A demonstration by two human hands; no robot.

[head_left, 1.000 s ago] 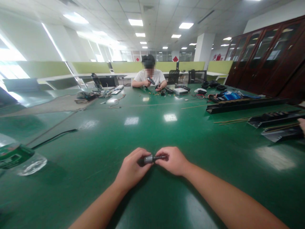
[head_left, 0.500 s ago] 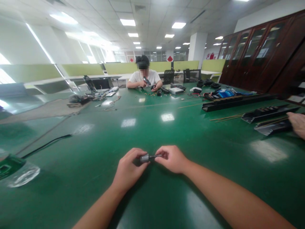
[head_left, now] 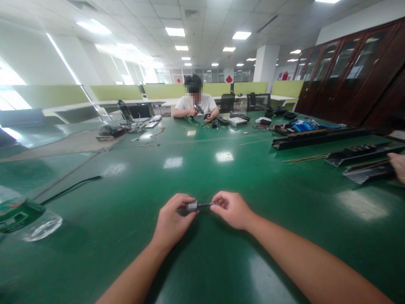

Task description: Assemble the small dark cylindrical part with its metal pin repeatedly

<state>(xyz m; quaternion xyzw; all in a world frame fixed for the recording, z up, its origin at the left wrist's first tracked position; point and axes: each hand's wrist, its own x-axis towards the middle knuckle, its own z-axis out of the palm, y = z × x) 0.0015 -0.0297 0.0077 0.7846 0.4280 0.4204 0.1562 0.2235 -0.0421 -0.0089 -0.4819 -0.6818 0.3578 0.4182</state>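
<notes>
Grey metal cylinder [head_left: 191, 206] pinched: left hand [head_left: 173, 221], right hand [head_left: 232, 210] on dark stem [head_left: 206, 204].

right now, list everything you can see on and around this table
table: one, green, fills the view
small cylinder with thin rod: one, grey and dark, between both hands
plastic bottle: one, clear with green label, lying far left
cable: one, black, left
long trays: several, black, right
blue item: one, far right
co-worker: one, white shirt, far end
another person's hand: one, right edge
cabinets: dark wood, right wall
left hand: holds cylinder end
right hand: pinches rod end
</notes>
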